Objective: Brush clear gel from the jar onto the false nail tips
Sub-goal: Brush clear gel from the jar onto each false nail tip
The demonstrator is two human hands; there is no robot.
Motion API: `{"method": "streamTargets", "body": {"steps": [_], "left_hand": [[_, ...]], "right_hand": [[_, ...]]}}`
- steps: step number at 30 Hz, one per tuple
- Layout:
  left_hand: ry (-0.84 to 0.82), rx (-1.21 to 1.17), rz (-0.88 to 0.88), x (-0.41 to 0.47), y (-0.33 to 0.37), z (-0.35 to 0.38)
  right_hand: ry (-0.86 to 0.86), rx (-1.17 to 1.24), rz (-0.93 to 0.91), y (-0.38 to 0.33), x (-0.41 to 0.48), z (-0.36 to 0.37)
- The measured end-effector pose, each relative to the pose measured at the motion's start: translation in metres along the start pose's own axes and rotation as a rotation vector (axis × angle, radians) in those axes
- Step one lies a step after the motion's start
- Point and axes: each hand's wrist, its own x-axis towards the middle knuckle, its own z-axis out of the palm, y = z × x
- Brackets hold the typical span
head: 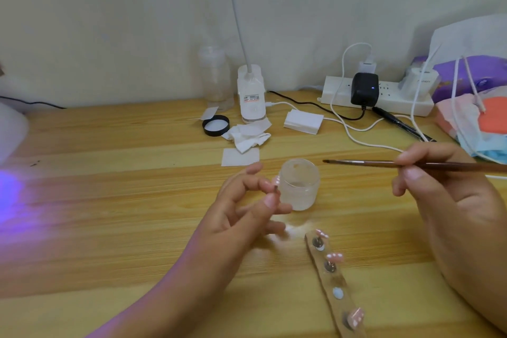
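An open frosted jar of clear gel [299, 184] stands on the wooden table [137, 200]. My left hand [247, 208] pinches a small peg carrying a pink false nail tip [276, 182], right beside the jar's left side. My right hand [439, 181] holds a thin brown brush [384, 164] level, its bristle tip pointing left above and behind the jar. A holder strip [336, 282] in front of the jar carries three more pink nail tips [334, 256] on pegs, and one spot on the strip has no tip.
The jar's black lid [216, 125], crumpled wipes [247, 134] and a wipe square [240, 157] lie behind the jar. A lamp base [251, 96], a power strip [378, 96] with cables and a purple bag [472, 74] line the back. Violet light glows at the left.
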Motion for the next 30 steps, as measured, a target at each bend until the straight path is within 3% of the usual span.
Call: {"method": "streamTargets", "body": {"steps": [11, 30], "left_hand": [[-0.119, -0.204, -0.132, 0.003, 0.006, 0.0], [-0.199, -0.056, -0.042, -0.004, 0.005, 0.003]], "right_hand": [[-0.141, -0.14, -0.181, -0.01, -0.007, 0.006], [-0.385, -0.235, -0.059, -0.013, -0.012, 0.011]]}}
